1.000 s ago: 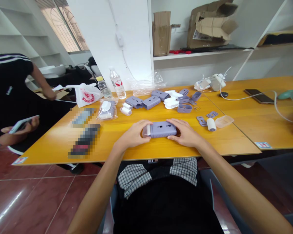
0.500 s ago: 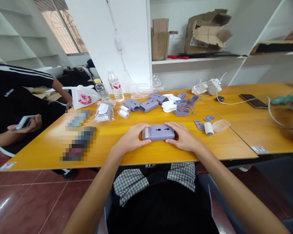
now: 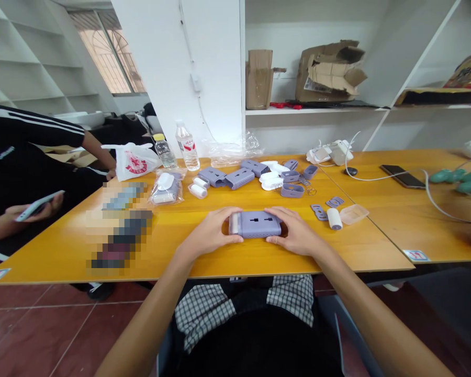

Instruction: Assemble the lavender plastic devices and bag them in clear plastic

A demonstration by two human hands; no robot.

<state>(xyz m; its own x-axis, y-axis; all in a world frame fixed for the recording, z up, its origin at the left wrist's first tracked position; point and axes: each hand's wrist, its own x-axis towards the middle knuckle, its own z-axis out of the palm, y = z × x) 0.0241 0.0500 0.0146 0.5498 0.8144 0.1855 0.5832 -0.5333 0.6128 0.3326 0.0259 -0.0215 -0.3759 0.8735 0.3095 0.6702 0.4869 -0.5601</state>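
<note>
— In the head view, what are the hands doing?
— Both are closed around one lavender plastic unit (image 3: 261, 225), which lies lengthwise across the middle of the desk (image 3: 337, 254), near its front edge. The left hand (image 3: 212, 230) grips the unit's clear end cap (image 3: 235, 224); the right hand (image 3: 294, 233) grips the opposite end. Each thumb is on the near side, with fingers on the far side.

— Is the unit resting on the desk?
— I cannot tell whether it touches or is slightly raised. It is level, and two dark slots show on its upper face.

— What is around it?
— To the right, a white roller (image 3: 335, 219) lies beside a clear plastic tray (image 3: 354, 214), with two flat lavender plates (image 3: 319, 212) next to them. Beyond the hands are lavender casings (image 3: 241, 179), white plastic parts (image 3: 271, 181), a lavender oval cup (image 3: 292, 191) and thin wire rings (image 3: 311, 191). Further left are a pair of small white rollers (image 3: 198, 190) and a bagged unit (image 3: 166, 191).

— And farther off?
— Two plastic bottles (image 3: 188, 149) stand at the back, near a white carrier bag (image 3: 135, 162) with red print. On the right are a black mouse (image 3: 351, 171) and a dark phone (image 3: 403, 177). At far left, another person in a black top (image 3: 27, 139) holds a phone (image 3: 41, 205).
</note>
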